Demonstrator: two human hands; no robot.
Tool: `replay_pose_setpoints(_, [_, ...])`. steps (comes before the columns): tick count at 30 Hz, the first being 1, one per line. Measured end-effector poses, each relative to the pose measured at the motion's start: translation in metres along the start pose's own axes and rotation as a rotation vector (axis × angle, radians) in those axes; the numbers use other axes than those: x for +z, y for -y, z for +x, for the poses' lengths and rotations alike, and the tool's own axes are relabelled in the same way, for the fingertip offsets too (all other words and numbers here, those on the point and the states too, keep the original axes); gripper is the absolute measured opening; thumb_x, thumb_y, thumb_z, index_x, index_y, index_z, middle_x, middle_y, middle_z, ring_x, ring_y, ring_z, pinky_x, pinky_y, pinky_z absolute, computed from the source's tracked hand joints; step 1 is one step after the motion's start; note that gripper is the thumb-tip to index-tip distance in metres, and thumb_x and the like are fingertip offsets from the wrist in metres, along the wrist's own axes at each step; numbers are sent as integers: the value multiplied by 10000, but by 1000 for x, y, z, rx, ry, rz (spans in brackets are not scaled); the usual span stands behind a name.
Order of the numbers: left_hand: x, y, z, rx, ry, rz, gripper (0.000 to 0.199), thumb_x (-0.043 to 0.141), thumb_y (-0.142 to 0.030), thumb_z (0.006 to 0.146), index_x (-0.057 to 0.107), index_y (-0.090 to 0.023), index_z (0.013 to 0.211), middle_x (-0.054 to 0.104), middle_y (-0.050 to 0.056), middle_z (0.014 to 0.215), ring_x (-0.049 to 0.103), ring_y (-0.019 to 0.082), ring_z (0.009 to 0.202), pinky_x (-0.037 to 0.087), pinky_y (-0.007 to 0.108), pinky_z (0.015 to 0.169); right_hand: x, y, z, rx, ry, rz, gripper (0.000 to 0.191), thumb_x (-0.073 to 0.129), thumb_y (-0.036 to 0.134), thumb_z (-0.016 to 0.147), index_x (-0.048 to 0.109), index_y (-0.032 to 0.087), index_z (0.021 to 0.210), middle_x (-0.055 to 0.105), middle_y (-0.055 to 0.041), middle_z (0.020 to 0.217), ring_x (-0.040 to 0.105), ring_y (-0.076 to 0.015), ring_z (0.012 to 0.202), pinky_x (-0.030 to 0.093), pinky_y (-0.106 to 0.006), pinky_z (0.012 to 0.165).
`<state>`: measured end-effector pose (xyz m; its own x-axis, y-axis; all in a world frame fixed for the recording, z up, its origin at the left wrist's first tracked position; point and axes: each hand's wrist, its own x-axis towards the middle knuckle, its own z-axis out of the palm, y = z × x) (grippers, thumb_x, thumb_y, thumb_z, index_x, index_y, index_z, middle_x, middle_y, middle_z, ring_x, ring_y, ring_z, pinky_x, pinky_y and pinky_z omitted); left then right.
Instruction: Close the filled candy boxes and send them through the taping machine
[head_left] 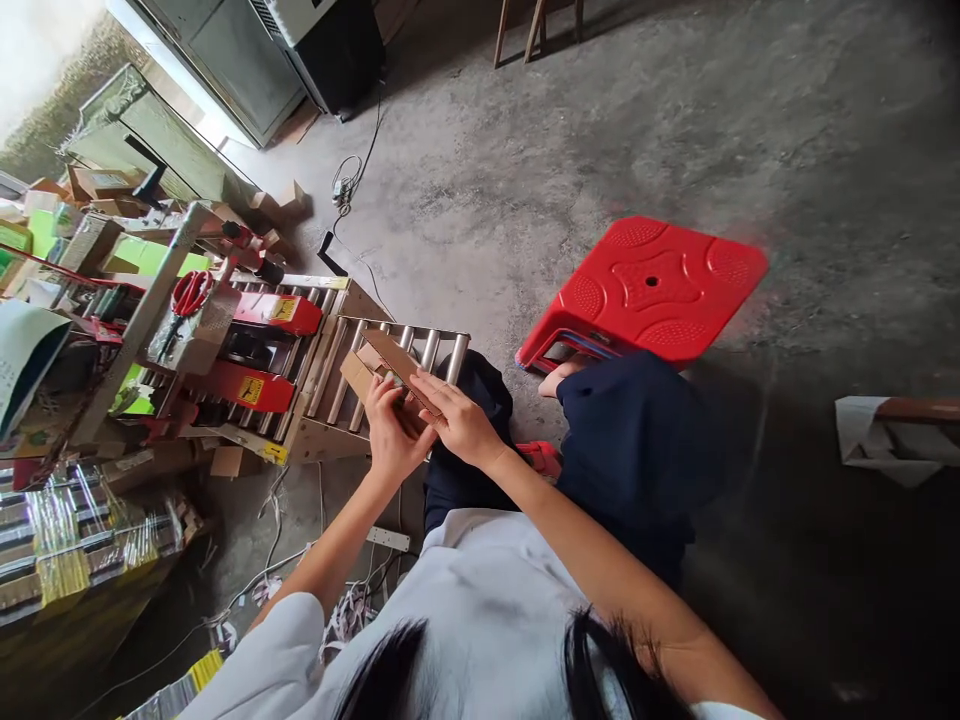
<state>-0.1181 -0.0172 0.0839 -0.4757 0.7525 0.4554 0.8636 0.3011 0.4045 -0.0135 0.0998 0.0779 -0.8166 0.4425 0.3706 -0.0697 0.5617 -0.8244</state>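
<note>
Evidently the cardboard box (358, 378) is up in front of the person's body, at the near end of the roller conveyor (457, 358), likely so that both hands can work on it; the left hand (391, 432) grips it, fingers bent over its edge, which probably keeps it steady; the right hand (463, 428) is open, straightened fingers laid along a tilted flap (390, 357), seemingly to control its angle; what sits between the hands is too hidden to tell; red-handled scissors (192, 292) rest on the machine beside the rollers, presumably for easy reach; the red stool (637, 262) stands near a foot (559, 378); a power strip (388, 539) lies on the floor, perhaps to feed the equipment.
</note>
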Motion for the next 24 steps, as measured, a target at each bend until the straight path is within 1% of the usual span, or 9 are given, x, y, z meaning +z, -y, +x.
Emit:
replay_pose_setpoints(2, [0,6,-8,-12,-131,-96,756,641,-543,806,274,-227,1385,361,206,1442,349,335,1440,363,552,1159,0,2,-1,-8,37,-50,529,468,405,1016,422,217,1508,402,-81,1567,372,-202,1459,353,-418,1210])
replay_pose_setpoints(4, [0,12,-13,5,-190,-159,883,631,-598,801,164,-236,1457,263,218,1511,287,343,1476,326,556,1183,-2,6,-1,2,95,-142,602,532,494,975,447,202,1495,375,-95,1580,357,-256,1466,360,-460,1196])
replay_pose_setpoints(6, [-3,16,-14,49,-157,-180,977,600,-609,823,47,-215,1525,154,231,1581,170,353,1523,256,559,1218,-5,11,-1,37,159,-253,652,581,557,930,485,206,1471,353,-103,1588,355,-319,1460,377,-521,1165])
replay_pose_setpoints(8, [-6,18,-11,94,-16,-144,1015,589,-574,840,-14,-186,1559,81,236,1624,88,355,1542,225,564,1227,-9,14,1,63,200,-327,635,603,544,922,504,216,1457,344,-105,1591,365,-345,1449,383,-560,1142])
replay_pose_setpoints(11, [-8,15,-1,147,253,-9,1009,640,-489,806,82,-155,1578,162,232,1632,101,375,1536,213,606,1217,-12,13,3,50,231,-315,568,616,437,942,505,216,1453,353,-109,1587,354,-316,1461,370,-554,1154])
replay_pose_setpoints(13, [-7,12,4,162,333,78,983,667,-416,765,183,-126,1570,258,222,1610,148,378,1527,199,605,1224,-12,8,3,41,232,-248,582,636,398,931,492,207,1462,338,-121,1593,322,-298,1480,350,-534,1179])
replay_pose_setpoints(19, [-2,5,7,149,319,175,884,592,-314,756,285,-35,1537,295,226,1594,217,355,1514,232,537,1235,-6,-7,-1,12,125,29,772,759,319,808,440,124,1484,345,-186,1580,260,-284,1508,260,-483,1243])
replay_pose_setpoints(21, [1,4,7,122,308,187,856,590,-349,782,310,-39,1528,293,228,1594,217,362,1513,231,547,1230,-6,-10,-8,72,7,127,773,729,324,825,404,156,1506,380,-182,1560,332,-285,1476,314,-500,1214])
replay_pose_setpoints(24, [8,10,15,32,270,218,852,606,-457,823,347,-19,1506,299,255,1583,236,387,1502,227,552,1226,-13,-23,-26,204,-120,232,703,677,361,843,432,214,1485,412,-174,1531,519,-307,1334,500,-503,1056])
